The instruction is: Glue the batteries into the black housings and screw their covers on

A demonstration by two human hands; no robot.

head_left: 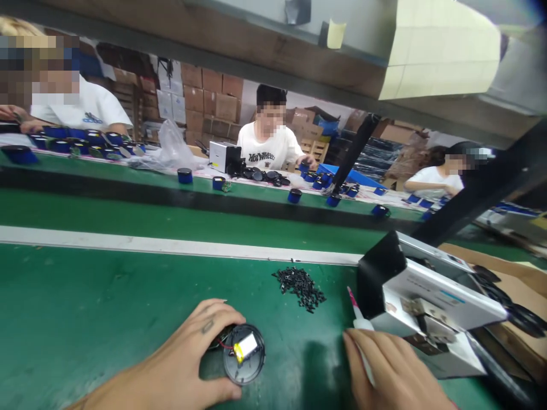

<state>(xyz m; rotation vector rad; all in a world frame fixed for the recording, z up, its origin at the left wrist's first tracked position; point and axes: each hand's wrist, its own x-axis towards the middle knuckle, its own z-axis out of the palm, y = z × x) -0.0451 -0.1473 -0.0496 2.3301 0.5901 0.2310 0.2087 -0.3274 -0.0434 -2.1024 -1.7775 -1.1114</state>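
My left hand (205,347) has its thumb and fingers around a round black plastic housing (244,373) on the green table. A small silver battery with yellow tape (247,347) lies inside it, and a red wire runs out to the left, where the parts are mostly hidden by my fingers. My right hand (384,364) is closed around a white squeeze bottle (362,323) with a thin pink-tipped nozzle pointing up and away. A pile of small black pieces (301,287) lies on the table beyond and between my hands.
At right stands an open white-and-black box (444,285) with metal parts in it, beside a cardboard box (530,285) of black discs. A white rail (171,245) edges the green belt. Blue cylinders (294,196) and several seated people are beyond. A shelf (256,57) hangs overhead.
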